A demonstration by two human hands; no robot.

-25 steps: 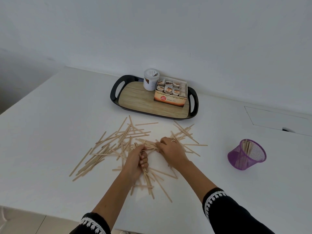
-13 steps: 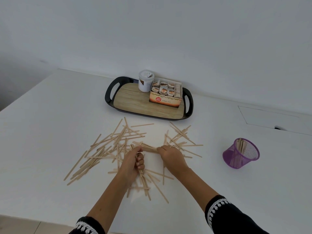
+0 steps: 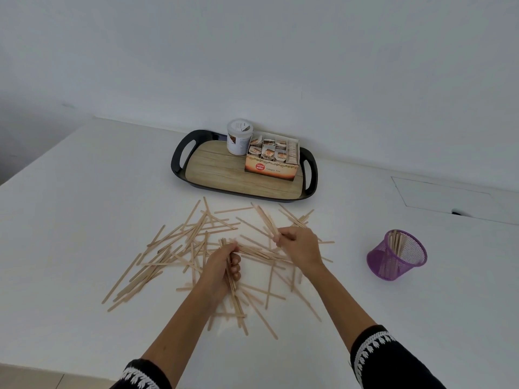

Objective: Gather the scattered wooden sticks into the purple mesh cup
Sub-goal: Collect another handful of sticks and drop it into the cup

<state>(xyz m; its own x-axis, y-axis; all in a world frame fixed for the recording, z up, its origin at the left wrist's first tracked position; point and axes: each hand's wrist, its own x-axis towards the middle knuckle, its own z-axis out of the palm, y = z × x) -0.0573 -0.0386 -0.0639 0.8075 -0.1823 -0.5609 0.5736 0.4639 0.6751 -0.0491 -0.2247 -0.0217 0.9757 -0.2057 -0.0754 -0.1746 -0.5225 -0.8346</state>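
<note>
Many thin wooden sticks (image 3: 179, 248) lie scattered across the white table in front of me. My left hand (image 3: 223, 266) grips a bundle of sticks (image 3: 234, 293) that points toward me, over the middle of the pile. My right hand (image 3: 300, 247) is to its right, fingers curled round a few sticks (image 3: 266, 220) that jut up and to the left. The purple mesh cup (image 3: 397, 255) stands on the table to the right of both hands, with several sticks standing in it.
A black-rimmed tray (image 3: 179, 153) with a wood-look floor sits behind the pile, against the wall. On it stand a white tub (image 3: 239, 136) and an open tea box (image 3: 271, 161). A rectangular flap (image 3: 449, 197) is set into the table at back right.
My right hand has moved right and away from my left hand, lifting a few sticks out of the pile. My left hand keeps its bundle in about the same place.
</note>
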